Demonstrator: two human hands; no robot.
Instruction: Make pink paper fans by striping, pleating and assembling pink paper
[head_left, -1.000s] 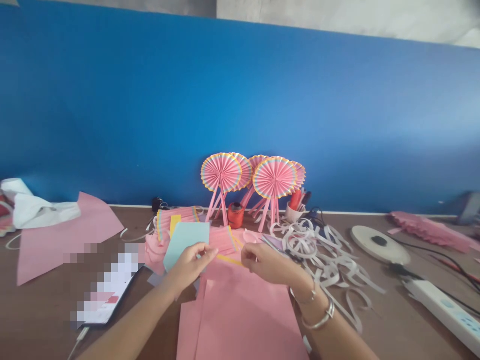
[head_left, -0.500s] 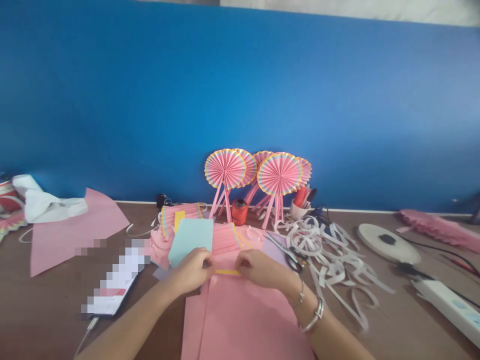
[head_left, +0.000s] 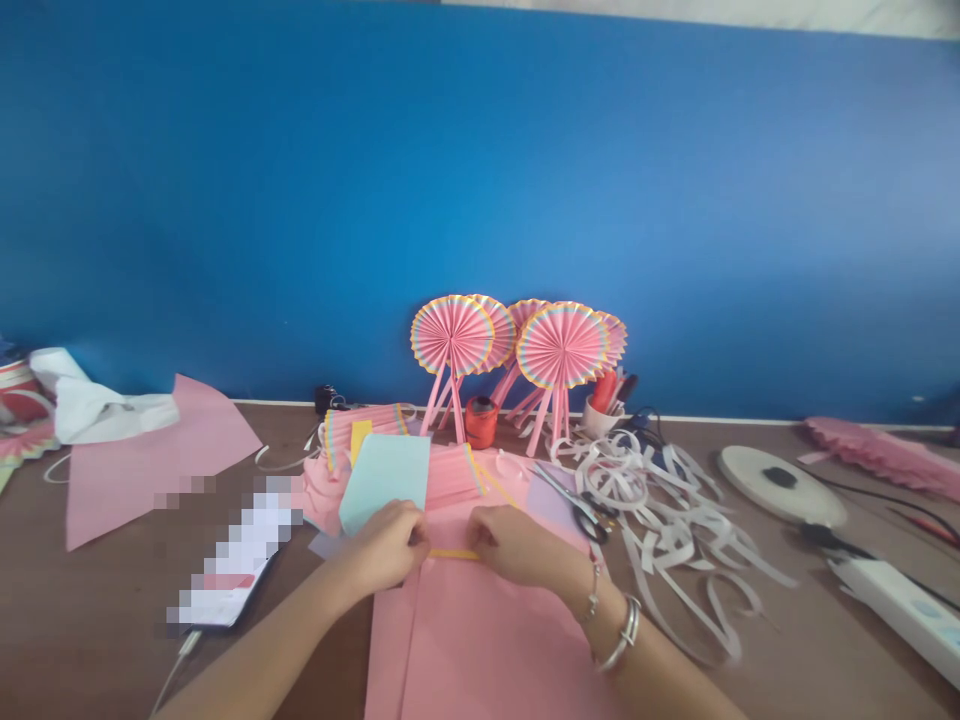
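A thin yellow paper strip [head_left: 454, 553] stretches between my two hands at the top edge of a pink paper sheet [head_left: 487, 650]. My left hand [head_left: 386, 545] pinches the strip's left end with fingers curled. My right hand [head_left: 514, 540], with bracelets on the wrist, pinches the right end. Both hands rest low on the pink sheet. Just behind my left hand lies a light blue card [head_left: 384, 480] on folded pink pleated paper [head_left: 450, 475].
Finished pink paper fans [head_left: 559, 345] lean on the blue wall beside an orange ribbon spool [head_left: 480, 420] and a pen cup [head_left: 600, 415]. Scissors [head_left: 581, 505] and curled white strips [head_left: 660, 520] lie right. A power strip [head_left: 896, 600] and white disc [head_left: 780, 485] sit far right; phone [head_left: 229, 560] left.
Both hands have come down from above the table onto the pink sheet, bringing the yellow strip level against its top edge. The view has tilted slightly.
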